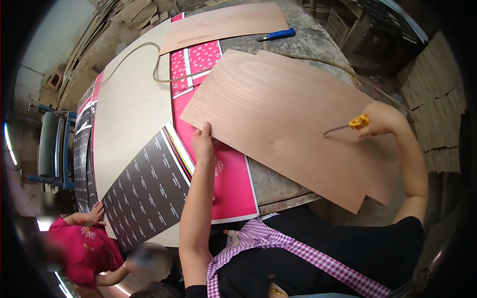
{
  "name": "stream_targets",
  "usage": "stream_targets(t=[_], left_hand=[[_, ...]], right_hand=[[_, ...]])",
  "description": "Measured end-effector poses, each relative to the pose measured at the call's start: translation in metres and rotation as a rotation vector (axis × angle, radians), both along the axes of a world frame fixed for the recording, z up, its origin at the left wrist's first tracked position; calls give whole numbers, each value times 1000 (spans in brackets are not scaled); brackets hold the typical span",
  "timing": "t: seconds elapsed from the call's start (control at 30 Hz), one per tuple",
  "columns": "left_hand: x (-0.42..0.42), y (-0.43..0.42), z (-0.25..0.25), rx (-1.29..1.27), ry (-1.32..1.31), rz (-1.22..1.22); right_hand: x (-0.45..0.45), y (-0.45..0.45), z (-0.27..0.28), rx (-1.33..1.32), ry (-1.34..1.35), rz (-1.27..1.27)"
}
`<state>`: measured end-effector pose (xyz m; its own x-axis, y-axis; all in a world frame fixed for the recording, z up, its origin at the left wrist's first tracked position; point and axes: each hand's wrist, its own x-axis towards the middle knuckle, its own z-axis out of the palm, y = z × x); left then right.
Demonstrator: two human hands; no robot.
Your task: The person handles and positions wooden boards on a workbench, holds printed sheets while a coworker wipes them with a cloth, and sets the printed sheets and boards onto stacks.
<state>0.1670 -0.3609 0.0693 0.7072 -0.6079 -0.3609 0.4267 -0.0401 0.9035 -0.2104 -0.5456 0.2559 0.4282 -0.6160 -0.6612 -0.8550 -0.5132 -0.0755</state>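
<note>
Two overlapping thin wood sheets [278,109] lie tilted across the table in front of me. My left hand [203,139] grips their left edge, thumb and fingers closed on it. Over the right part of the sheets is my right hand [380,119], closed round the yellow handle of a tool [358,122] whose thin dark tip points left over the wood. Bright pink printed sheets [233,191] show beneath the wood. A dark patterned sheet [146,193] lies to the left of my left forearm.
Another wood sheet [223,25] and a blue-handled cutter [280,34] lie at the far side of the table [318,49]. A thin hose [156,64] crosses the pale board [134,94]. A person in a pink shirt [92,251] touches the dark sheet at lower left.
</note>
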Motion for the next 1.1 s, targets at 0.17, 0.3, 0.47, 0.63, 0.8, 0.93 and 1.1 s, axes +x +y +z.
stream_targets(t=[0.17, 0.3, 0.47, 0.63, 0.8, 0.93, 1.1], left_hand=[[-6, 4, -17, -9, 94, -186], [-55, 9, -15, 10, -9, -29], [-63, 26, -14, -52, -73, -99], [-39, 29, -16, -65, -91, -41], [-38, 27, -6, -77, 26, -89], [-38, 15, -30, -118, -160, -97], [-42, 24, -24, -29, -104, -119]], right_hand=[[-21, 31, -9, 150, -46, 139], [1, 37, -37, 36, -241, 240], [6, -14, -39, -143, -204, 70], [-62, -35, -16, -223, -15, -233], [-98, 14, -16, 66, 7, -110], [-40, 58, -28, 89, 27, 265], [59, 66, -30, -13, -224, 324]])
